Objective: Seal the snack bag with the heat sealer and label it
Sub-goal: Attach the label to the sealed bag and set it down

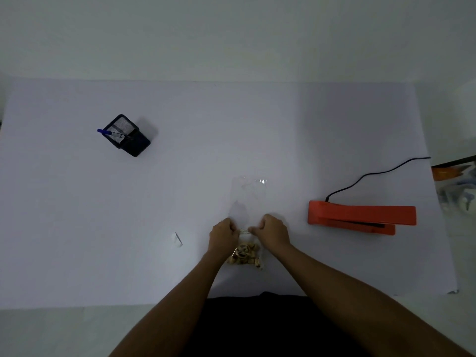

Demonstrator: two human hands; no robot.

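Currently I read the snack bag (245,255) lying flat at the front centre of the table (257,124). The 2 hands meet over it: left hand (223,234) and right hand (273,231), fingers curled, each pinch 1 end of the label (244,231) across the bag. The heat sealer (360,217) sits well apart, right.

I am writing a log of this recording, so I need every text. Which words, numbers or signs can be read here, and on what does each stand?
Nothing can be read for certain.
White label strip on the snack bag, between the left hand and right hand: dark marks, too small and blurred to read.
Heat sealer: no lettering visible.
Pen holder: no lettering visible.
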